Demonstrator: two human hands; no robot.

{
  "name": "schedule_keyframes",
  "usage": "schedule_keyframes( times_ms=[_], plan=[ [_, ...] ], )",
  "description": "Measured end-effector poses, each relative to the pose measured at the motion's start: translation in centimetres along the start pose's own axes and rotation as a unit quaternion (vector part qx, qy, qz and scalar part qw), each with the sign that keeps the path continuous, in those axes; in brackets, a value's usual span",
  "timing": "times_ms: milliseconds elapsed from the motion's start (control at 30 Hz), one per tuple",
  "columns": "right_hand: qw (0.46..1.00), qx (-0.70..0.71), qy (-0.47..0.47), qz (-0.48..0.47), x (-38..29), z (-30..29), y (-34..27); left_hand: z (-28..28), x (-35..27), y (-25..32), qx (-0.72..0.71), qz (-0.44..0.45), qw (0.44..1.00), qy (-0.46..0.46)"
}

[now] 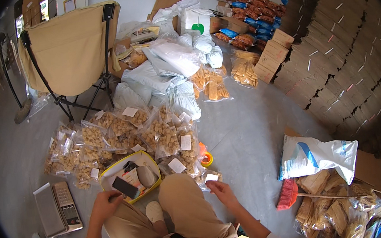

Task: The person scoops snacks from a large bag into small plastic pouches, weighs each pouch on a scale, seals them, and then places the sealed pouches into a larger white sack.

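Note:
My left hand [106, 205] hangs by my knee, at the near left edge of a yellow-rimmed white basket [103, 175]; its fingers are loosely curled, and whether they touch anything is unclear. In the basket lie a dark smartphone [125, 188] and some packets. My right hand [221, 190] is beside my other knee, its fingertips at a clear plastic bag of brown cubes with a white label [211, 177]; I cannot tell whether it grips the bag. Many similar clear bags of brown cubes [168, 141] lie heaped on the floor beyond the basket. An orange tape roll [207, 159] rests beside them.
A digital scale [57, 209] is on the floor at left. Beyond stand a tan folding chair [71, 51] and white sacks [149, 77]. At right are a red broom [287, 194], a white sack [318, 155], bagged brown goods [320, 213] and stacked flattened cardboard [340, 61].

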State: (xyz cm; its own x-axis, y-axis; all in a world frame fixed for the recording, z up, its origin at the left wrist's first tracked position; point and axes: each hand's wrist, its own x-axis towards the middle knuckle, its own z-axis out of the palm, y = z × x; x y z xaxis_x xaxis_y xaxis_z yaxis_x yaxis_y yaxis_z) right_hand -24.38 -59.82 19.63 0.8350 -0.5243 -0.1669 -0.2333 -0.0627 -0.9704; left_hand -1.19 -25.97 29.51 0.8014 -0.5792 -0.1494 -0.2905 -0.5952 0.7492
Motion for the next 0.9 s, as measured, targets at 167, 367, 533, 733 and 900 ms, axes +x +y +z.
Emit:
schedule_keyframes(
  times_ms=[167, 367, 533, 733, 900],
  plan=[
    [0.998, -0.005, -0.052, -0.045, 5.6, 1.6, -8.0, 0.1, 1.6, -2.1, -0.042, 0.042, 0.998, -0.032],
    [0.974, 0.025, -0.210, 0.084, 3.0, -1.3, -10.0, 1.2, 2.6, -1.6, -0.065, 0.076, 0.993, -0.069],
    [0.987, -0.055, -0.123, 0.082, -1.3, -1.7, -13.1, 1.7, 3.0, -1.3, -0.058, 0.112, 0.990, -0.056],
    [0.972, -0.155, 0.017, 0.175, 0.0, -3.3, -8.2, 3.1, 4.2, -1.3, -0.035, 0.143, 0.987, -0.058],
    [0.978, -0.074, 0.082, 0.175, -1.1, -7.0, -4.5, 4.0, 4.7, -0.8, -0.018, 0.147, 0.988, -0.039]
  ],
)
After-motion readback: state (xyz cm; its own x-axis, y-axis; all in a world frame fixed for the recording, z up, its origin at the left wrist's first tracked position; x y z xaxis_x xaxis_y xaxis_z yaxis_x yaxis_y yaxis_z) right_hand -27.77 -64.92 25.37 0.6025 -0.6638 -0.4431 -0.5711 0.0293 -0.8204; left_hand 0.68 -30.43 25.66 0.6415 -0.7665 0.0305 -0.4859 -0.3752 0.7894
